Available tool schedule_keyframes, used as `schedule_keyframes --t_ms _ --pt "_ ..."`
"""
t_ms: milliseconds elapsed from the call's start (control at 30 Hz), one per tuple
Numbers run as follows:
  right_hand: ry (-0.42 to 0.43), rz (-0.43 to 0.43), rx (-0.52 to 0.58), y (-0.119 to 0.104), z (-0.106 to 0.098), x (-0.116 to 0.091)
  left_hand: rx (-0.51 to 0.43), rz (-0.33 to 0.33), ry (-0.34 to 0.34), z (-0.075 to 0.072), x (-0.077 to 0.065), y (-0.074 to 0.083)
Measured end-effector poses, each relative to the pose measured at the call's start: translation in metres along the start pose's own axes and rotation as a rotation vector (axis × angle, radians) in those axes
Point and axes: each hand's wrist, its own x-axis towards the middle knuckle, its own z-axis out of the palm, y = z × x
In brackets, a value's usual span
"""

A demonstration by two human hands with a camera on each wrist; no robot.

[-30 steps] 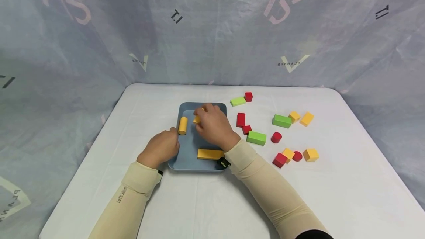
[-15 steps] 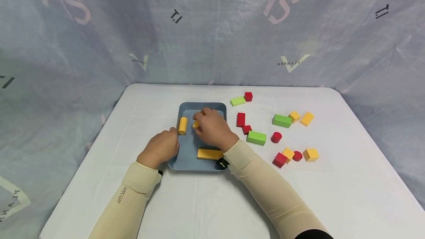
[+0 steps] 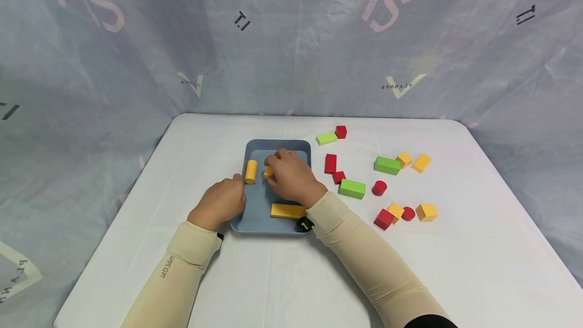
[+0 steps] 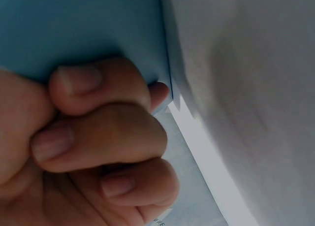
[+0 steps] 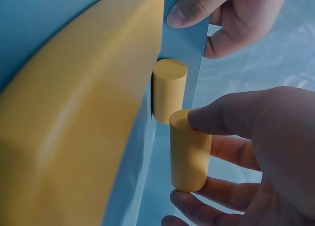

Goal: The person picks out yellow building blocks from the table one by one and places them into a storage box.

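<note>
A blue-grey tray (image 3: 253, 220) lies on the white table. My left hand (image 3: 220, 200) grips its left wall, thumb inside and the other fingers curled outside, as the right wrist view shows. Over the tray's upper half, my right hand (image 3: 293, 178) holds a yellow cylinder block (image 5: 189, 159) between thumb and fingers; from the head most of this block is hidden by the hand. A second yellow cylinder (image 3: 250, 171) rests along the left wall inside the tray. Near the tray's front lies a long yellow block (image 3: 287, 211), its right end under my right wrist.
Right of the tray are scattered blocks: green ones such as a long green block (image 3: 352, 189), red ones including a red cylinder (image 3: 379, 188), and several yellow ones like a yellow block (image 3: 426, 212). A light green block (image 3: 326, 138) touches a red cube (image 3: 341, 132) farther back.
My right hand has come slightly nearer to me with the yellow cylinder, lowering in the head view, then stayed nearly still. My left hand keeps its place on the tray wall.
</note>
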Motion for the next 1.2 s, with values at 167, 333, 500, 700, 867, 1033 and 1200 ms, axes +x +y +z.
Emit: schedule_keyframes --t_ms 167,333,500,700,867,1033,1200 --pt "-0.006 0.002 -0.005 -0.0005 0.0013 0.0003 0.005 0.003 0.000 -0.0001 -0.0001 -0.0001" --pt "-0.002 -0.004 -0.009 -0.0002 0.0016 0.0006 0.010 0.012 0.010 -0.0004 0.0001 -0.0004" --pt "0.003 -0.006 -0.020 0.0010 0.0026 0.0006 0.015 0.023 0.017 -0.0003 0.0006 -0.0008" --pt "0.003 -0.010 -0.033 0.0011 0.0039 0.0007 0.016 0.024 0.019 -0.0004 0.0002 -0.0009" --pt "-0.007 -0.010 -0.024 0.0005 0.0047 -0.0001 0.008 0.027 0.017 -0.0007 0.0000 -0.0006" --pt "-0.019 0.001 -0.022 0.0004 0.0064 0.0002 0.006 0.024 0.015 -0.0010 -0.0007 -0.0006" --pt "-0.030 0.009 -0.020 0.0003 0.0063 -0.0001 0.009 0.023 0.018 -0.0010 -0.0008 -0.0006"
